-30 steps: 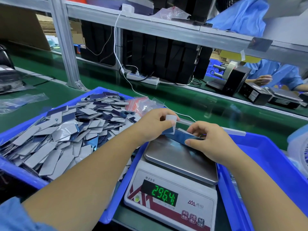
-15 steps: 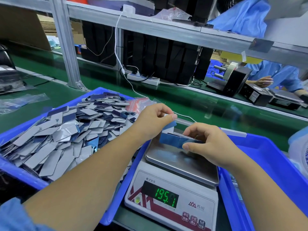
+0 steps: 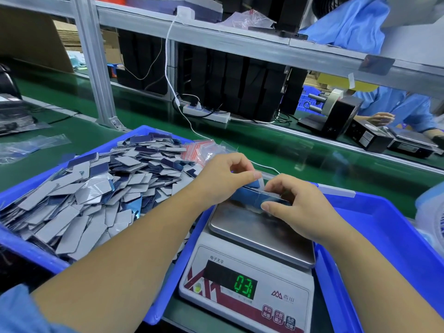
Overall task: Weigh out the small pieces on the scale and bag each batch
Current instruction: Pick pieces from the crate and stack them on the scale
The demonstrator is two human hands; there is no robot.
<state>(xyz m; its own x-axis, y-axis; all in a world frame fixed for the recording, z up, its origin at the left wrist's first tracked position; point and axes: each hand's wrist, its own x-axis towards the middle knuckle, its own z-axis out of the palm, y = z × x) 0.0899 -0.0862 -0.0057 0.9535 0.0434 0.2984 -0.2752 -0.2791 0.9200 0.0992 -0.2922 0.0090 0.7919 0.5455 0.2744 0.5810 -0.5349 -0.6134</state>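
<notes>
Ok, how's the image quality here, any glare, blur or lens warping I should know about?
Head view: wide-angle bending bows the grey metal shelf rail; overhead light glares off the steel scale platform; the green digits on the scale display are smeared; both hands look sharp.

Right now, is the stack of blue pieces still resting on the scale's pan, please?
Apart: in the head view both hands hold the stack above the pan.
</notes>
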